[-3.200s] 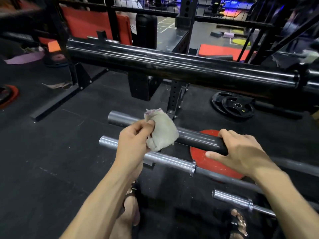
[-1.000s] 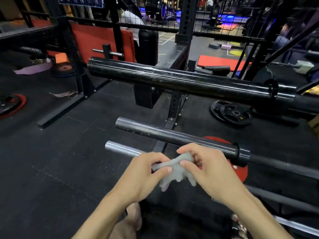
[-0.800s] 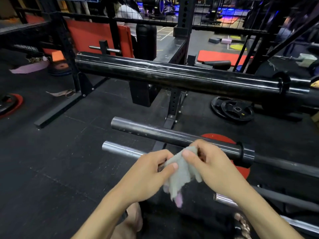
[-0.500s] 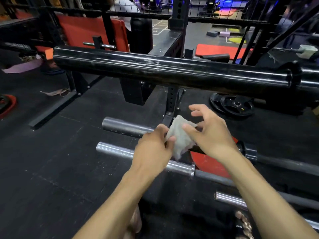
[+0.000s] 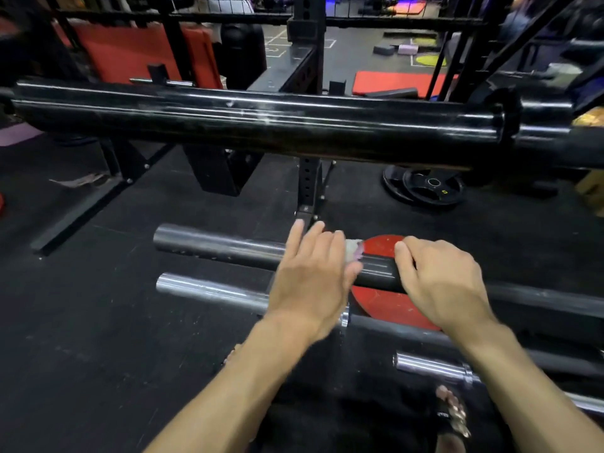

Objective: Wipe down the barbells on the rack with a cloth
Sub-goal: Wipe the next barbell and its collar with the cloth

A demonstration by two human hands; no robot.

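Observation:
Several barbells lie across the rack. A thick black barbell [image 5: 294, 125] is topmost; below it are a dark grey barbell [image 5: 212, 246], a chrome barbell [image 5: 209, 291] and a lower chrome barbell [image 5: 431, 366]. My left hand [image 5: 310, 282] lies over the dark grey barbell with fingers stretched forward, pressing the pale cloth [image 5: 354, 248] onto it. Only a corner of the cloth shows beside my palm. My right hand [image 5: 438, 282] curls its fingers over the same barbell, just right of the cloth.
A red weight plate [image 5: 385, 308] lies on the black floor under the bars, and black plates [image 5: 425, 188] sit further back right. The rack's upright post [image 5: 309, 184] stands behind the bars. My sandalled foot [image 5: 452, 416] is below at right.
Both hands held the cloth in the air between them. The left hand has since laid it on the dark grey barbell and the right hand has let go and taken the bar.

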